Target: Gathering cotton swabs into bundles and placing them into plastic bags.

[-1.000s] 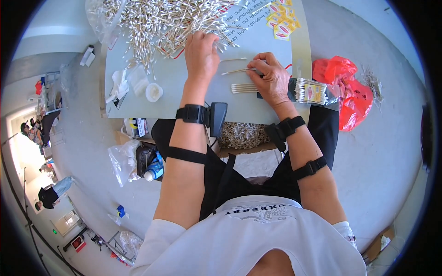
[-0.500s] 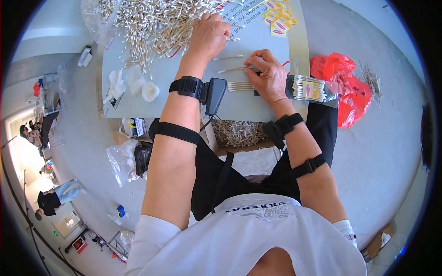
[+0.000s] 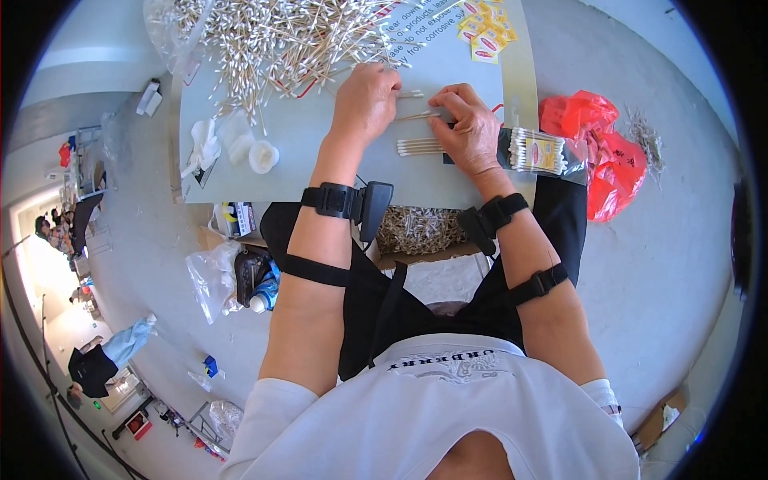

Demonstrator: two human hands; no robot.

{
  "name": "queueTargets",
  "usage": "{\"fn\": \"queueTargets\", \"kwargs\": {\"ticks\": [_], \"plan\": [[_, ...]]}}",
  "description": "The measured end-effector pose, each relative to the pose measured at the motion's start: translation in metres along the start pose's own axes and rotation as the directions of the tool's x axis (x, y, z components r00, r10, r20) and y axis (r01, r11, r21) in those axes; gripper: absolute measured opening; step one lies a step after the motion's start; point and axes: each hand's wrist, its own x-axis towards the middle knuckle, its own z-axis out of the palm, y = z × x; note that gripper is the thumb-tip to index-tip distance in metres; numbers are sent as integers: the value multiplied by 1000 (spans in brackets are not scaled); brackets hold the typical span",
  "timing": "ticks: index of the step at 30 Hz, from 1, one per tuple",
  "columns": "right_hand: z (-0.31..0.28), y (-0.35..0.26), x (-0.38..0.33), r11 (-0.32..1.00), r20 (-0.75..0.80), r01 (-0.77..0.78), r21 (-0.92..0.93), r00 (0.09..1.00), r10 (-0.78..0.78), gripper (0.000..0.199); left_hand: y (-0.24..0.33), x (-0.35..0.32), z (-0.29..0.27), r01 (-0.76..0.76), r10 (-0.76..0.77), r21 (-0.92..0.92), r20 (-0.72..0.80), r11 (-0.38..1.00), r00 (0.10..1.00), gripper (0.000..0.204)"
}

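Note:
Cotton swabs (image 3: 276, 52) lie in a large loose pile at the table's far left and middle. My left hand (image 3: 368, 102) is closed just below the pile, knuckles up; its fingertips are hidden. Beside it lies a loose swab (image 3: 410, 94). My right hand (image 3: 466, 132) has its thumb and fingers curled together at the end of another cotton swab (image 3: 414, 117). A neat row of swabs (image 3: 418, 146) runs partly under that hand. Right of the hand is a clear pack of swabs with a yellow card (image 3: 538, 153).
Several yellow cards (image 3: 486, 36) lie at the far right of the table (image 3: 320, 172). White cotton wads (image 3: 262, 157) sit at the left. A red plastic bag (image 3: 596, 152) stands beyond the right edge. A box of swabs (image 3: 420, 230) is below the near edge.
My left hand has come back from the pile toward me, closer to the right hand. The swab at my right fingertips has shifted slightly right. My right hand is almost still.

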Motion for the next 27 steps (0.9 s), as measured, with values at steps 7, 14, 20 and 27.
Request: {"fn": "queueTargets", "kwargs": {"ticks": [7,14,20,27], "plan": [[0,2,-1,1000,-10,0,-10,1000,0,15,1,-11,2,107,-96,-92,110,990,989,5],[-2,4,-2,1000,-11,-26,14,1000,26,13,7,17,-1,300,-300,34,-20,953,954,16],[-2,1,0,1000,-33,7,16,999,-6,10,-5,41,7,476,-475,7,-41,880,879,18],[12,-2,0,999,-4,41,8,999,-41,13,-31,13,21,299,-298,-41,-285,953,911,13]]}}
